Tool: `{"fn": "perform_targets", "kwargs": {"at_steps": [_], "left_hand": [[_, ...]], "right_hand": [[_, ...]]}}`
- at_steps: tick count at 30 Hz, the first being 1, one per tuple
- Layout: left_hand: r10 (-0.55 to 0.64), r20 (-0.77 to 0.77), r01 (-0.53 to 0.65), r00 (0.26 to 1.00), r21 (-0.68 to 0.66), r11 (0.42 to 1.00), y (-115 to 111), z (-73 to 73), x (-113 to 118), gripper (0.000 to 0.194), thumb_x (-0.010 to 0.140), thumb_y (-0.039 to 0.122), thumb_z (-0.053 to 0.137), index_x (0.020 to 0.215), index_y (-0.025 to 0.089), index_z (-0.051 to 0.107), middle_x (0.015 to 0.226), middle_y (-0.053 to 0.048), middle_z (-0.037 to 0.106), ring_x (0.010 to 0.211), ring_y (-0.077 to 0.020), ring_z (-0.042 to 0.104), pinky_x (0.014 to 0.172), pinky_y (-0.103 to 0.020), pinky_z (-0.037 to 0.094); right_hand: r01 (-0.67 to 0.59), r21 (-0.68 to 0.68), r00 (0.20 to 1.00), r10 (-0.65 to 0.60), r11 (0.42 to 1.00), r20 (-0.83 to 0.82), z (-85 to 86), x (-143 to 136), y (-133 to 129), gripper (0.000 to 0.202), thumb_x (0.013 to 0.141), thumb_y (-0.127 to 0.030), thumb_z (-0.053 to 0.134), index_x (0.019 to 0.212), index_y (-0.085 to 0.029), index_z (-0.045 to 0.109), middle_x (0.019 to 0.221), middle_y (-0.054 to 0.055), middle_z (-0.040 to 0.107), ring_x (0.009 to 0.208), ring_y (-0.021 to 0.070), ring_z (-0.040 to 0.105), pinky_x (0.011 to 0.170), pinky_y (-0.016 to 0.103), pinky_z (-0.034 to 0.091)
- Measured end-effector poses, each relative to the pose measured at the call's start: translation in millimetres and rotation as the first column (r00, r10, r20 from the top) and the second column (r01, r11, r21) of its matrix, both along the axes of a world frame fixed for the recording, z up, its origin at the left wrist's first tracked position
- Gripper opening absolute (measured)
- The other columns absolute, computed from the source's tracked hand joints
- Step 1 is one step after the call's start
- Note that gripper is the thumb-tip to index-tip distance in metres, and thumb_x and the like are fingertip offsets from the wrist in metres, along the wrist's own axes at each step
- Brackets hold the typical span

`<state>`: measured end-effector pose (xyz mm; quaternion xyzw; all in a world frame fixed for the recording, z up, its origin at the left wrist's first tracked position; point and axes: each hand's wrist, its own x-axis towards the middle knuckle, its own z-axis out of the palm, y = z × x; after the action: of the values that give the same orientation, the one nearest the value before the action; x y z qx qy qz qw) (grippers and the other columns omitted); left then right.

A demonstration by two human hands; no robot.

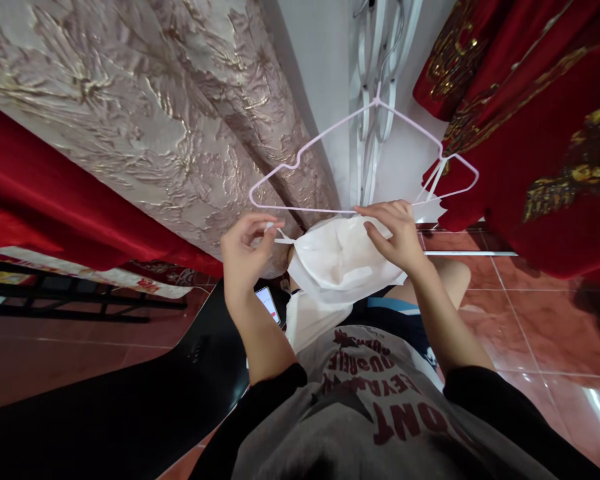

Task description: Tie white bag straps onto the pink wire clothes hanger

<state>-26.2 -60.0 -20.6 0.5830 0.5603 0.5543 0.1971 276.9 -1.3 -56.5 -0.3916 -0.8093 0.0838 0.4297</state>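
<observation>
A pale pink hanger (325,133) hangs by its hook from a white metal rack. White cloth (340,257) with thin straps lies below its lower bar, over the lap. One white strap (434,179) is looped over the hanger's right end. My left hand (250,243) pinches another thin strap near the hanger's left end, below the bar. At the middle of the lower bar, my right hand (393,233) touches the hanger with its fingers extended and apart, over the cloth's right part.
A patterned pinkish curtain (180,120) hangs at the left, with red fabric below. Red and gold garments (530,133) hang at the right beside the white rack (367,153). A lit phone (267,305) lies on the black bench (200,373).
</observation>
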Motion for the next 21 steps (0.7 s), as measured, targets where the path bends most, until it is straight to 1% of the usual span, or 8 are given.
{"fn": "perform_targets", "kwargs": {"at_steps": [2,4,7,9,12,15,18,21], "left_hand": [[-0.017,-0.097,0.016,0.995,-0.018,1.0,-2.6,3.6,-5.4,0.016,0.085,0.015,0.067,0.091,0.024,0.079,0.091,-0.003,0.082,0.092,-0.0224,0.08,0.083,-0.033,0.059],[-0.006,-0.168,0.002,0.986,-0.02,1.0,-2.5,6.4,-10.2,0.025,0.08,0.01,0.062,0.089,0.025,0.08,0.084,-0.001,0.081,0.081,-0.0202,0.078,0.078,-0.032,0.058],[0.059,-0.191,-0.055,0.98,0.027,0.998,3.4,6.6,-14.1,0.031,0.076,0.006,0.058,0.087,0.025,0.081,0.08,0.0,0.079,0.072,-0.0176,0.073,0.073,-0.031,0.054],[0.126,-0.073,-0.12,0.989,0.087,0.989,11.3,2.5,-15.6,0.026,0.076,0.008,0.059,0.084,0.024,0.077,0.075,0.001,0.076,0.07,-0.0164,0.071,0.07,-0.03,0.053],[0.196,0.259,-0.232,0.946,0.117,0.966,26.4,-6.5,-19.5,0.01,0.077,0.017,0.068,0.084,0.025,0.068,0.072,0.002,0.071,0.069,-0.0158,0.069,0.068,-0.03,0.052],[0.148,0.476,-0.209,0.867,0.078,0.975,38.6,-8.9,-24.1,0.031,0.073,0.028,0.083,0.098,0.029,0.064,0.088,0.003,0.078,0.071,-0.0152,0.065,0.073,-0.035,0.054],[0.067,0.492,-0.139,0.868,0.111,0.984,43.4,3.9,-20.7,0.049,0.074,0.04,0.089,0.112,0.032,0.059,0.102,0.003,0.081,0.068,-0.0133,0.06,0.076,-0.037,0.055],[-0.02,0.423,-0.06,0.906,0.175,0.983,43.9,28.3,-5.3,0.056,0.081,0.042,0.089,0.123,0.03,0.053,0.108,0.0,0.082,0.07,-0.0131,0.062,0.074,-0.034,0.054]], "right_hand": [[0.0,0.0,1.0,0.0,1.0,0.003,0.5,0.1,-0.4,0.035,0.104,-0.027,0.057,0.132,-0.034,0.075,0.116,0.001,0.082,0.102,0.024,0.069,0.1,0.046,0.042],[-0.003,0.009,1.0,0.003,1.0,0.0,0.7,0.1,-0.6,0.035,0.103,-0.026,0.057,0.132,-0.034,0.075,0.115,0.001,0.082,0.101,0.0237,0.069,0.099,0.045,0.042],[-0.018,0.031,1.0,0.018,0.999,-0.015,0.1,0.1,-0.3,0.035,0.103,-0.025,0.058,0.133,-0.033,0.075,0.115,0.001,0.082,0.101,0.0232,0.069,0.098,0.045,0.042],[-0.017,0.031,1.0,0.018,0.999,-0.016,-0.2,0.3,-0.2,0.035,0.103,-0.024,0.058,0.133,-0.033,0.075,0.114,0.001,0.082,0.101,0.0232,0.069,0.098,0.045,0.042],[-0.01,0.021,1.0,0.01,1.0,-0.005,0.2,1.2,-0.5,0.036,0.104,-0.025,0.057,0.133,-0.034,0.075,0.114,0.001,0.081,0.101,0.0234,0.069,0.098,0.045,0.042],[-0.01,0.012,1.0,0.01,1.0,0.003,1.3,2.8,-0.9,0.036,0.105,-0.027,0.056,0.134,-0.035,0.075,0.114,0.001,0.081,0.101,0.0236,0.069,0.099,0.045,0.042],[-0.007,0.003,1.0,0.007,1.0,0.013,2.0,4.2,-0.8,0.037,0.105,-0.028,0.055,0.135,-0.037,0.074,0.114,0.001,0.081,0.102,0.024,0.069,0.099,0.046,0.042],[-0.004,0.009,1.0,0.004,1.0,0.016,1.8,3.8,-0.8,0.036,0.105,-0.027,0.055,0.134,-0.037,0.075,0.114,0.001,0.081,0.102,0.0236,0.069,0.1,0.046,0.041]]}}
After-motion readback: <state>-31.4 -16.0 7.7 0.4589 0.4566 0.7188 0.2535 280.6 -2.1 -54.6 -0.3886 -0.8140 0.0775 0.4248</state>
